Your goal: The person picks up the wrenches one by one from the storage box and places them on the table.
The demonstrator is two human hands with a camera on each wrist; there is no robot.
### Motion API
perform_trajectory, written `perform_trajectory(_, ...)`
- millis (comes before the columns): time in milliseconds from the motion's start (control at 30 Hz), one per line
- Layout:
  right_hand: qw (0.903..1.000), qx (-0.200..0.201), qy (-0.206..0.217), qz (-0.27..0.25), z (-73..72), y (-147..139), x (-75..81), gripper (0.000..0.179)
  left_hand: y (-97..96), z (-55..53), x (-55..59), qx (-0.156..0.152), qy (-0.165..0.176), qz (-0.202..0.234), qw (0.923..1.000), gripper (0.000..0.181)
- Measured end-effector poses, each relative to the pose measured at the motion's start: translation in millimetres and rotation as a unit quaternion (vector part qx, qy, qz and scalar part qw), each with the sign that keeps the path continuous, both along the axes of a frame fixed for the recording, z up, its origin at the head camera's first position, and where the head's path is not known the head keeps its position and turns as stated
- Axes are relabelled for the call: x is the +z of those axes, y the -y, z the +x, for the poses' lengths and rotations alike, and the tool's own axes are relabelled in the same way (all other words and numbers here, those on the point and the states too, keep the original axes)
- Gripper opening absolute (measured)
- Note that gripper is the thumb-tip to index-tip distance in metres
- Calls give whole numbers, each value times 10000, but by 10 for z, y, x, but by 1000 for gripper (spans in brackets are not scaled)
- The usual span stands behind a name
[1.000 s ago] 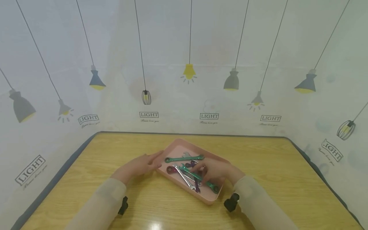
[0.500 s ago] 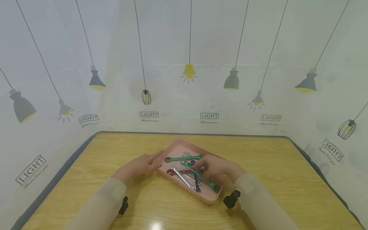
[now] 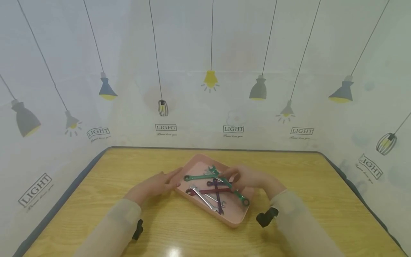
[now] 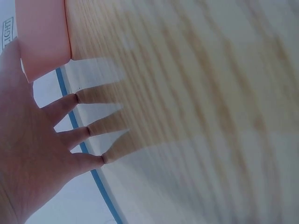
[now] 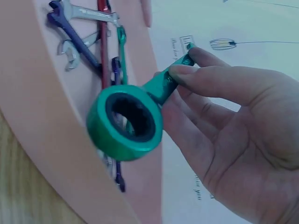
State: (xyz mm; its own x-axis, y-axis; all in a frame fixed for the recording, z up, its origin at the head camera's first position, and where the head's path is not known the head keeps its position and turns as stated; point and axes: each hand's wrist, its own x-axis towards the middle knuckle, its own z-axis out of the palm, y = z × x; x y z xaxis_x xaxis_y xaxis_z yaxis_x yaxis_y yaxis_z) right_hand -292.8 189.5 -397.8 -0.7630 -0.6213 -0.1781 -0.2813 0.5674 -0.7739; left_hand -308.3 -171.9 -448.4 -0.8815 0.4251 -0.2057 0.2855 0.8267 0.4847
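Observation:
Between right-hand (image 3: 245, 177) thumb and fingertips I pinch a green ratcheting combination wrench (image 5: 124, 123). It is raised over the pink tray (image 3: 236, 216), its ring end toward the right wrist camera. My left hand (image 3: 155, 184) grips the tray's left rim, thumb over the edge. Several left fingers spread down to the table in the left wrist view. Inside the tray lie another green wrench (image 3: 199, 177), a silver wrench (image 3: 204, 199), a red wrench (image 3: 205, 191) and a purple wrench (image 3: 218, 198), some crossing each other. The right hand partly hides the tray's right side.
The tray stands at an angle on a wooden table (image 3: 135, 167). Behind and beside the table hangs a pale backdrop (image 3: 192, 135) printed with lamps. A black wrist camera (image 3: 267, 217) sits below the right sleeve.
My right hand has lifted the green wrench off the pile and shifted slightly up and right. The red and purple wrenches beneath show more. The left hand and tray stay in place.

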Motion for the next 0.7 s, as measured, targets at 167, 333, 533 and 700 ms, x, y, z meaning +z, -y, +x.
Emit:
perform_trajectory(167,9999,-118,-23,-29,27,-91,63,57,1,7,-4,24,55,22,10000,64)
perform_trajectory(333,9987,-465,172,-72,59,-226,78,55,2,47,28,103,109,1,9999,64)
perform_trajectory(533,9966,-739,211,-280,77,-447,88,51,0,56,56,84,101,-23,9999,64)
perform_trajectory(700,9958,-870,69,-292,84,-659,76,50,1,23,23,73,74,-22,9999,64)
